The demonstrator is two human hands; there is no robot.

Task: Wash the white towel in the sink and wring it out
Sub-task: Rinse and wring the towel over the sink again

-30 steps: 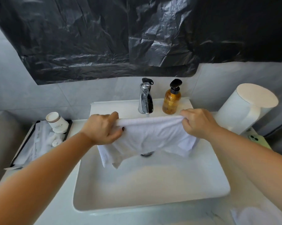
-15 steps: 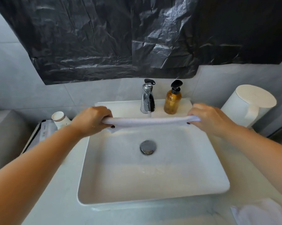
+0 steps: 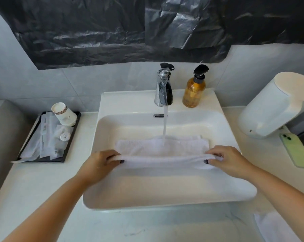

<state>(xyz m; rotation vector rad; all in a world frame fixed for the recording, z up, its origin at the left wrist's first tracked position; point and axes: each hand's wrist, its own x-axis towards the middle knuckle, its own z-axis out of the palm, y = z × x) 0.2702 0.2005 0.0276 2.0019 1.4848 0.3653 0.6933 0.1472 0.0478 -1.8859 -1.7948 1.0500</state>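
Note:
The white towel (image 3: pixel 162 149) lies spread across the white rectangular sink (image 3: pixel 165 193), its far half flat in the basin. My left hand (image 3: pixel 102 164) pinches the towel's near-left edge and my right hand (image 3: pixel 226 160) pinches its near-right edge, holding that edge stretched between them. Water runs from the chrome faucet (image 3: pixel 163 89) in a stream that lands on the middle of the towel's far part. The towel hides the drain.
An amber soap pump bottle (image 3: pixel 194 89) stands right of the faucet. A black tray (image 3: pixel 48 140) with paper cups and wrapped toiletries sits left of the sink. A white kettle (image 3: pixel 277 105) and a green phone (image 3: pixel 296 149) are on the right. Another white cloth (image 3: pixel 277 227) lies at bottom right.
The towel was held up stretched above the basin; now it is lowered into the sink, with both hands nearer me. Water now runs from the faucet onto it.

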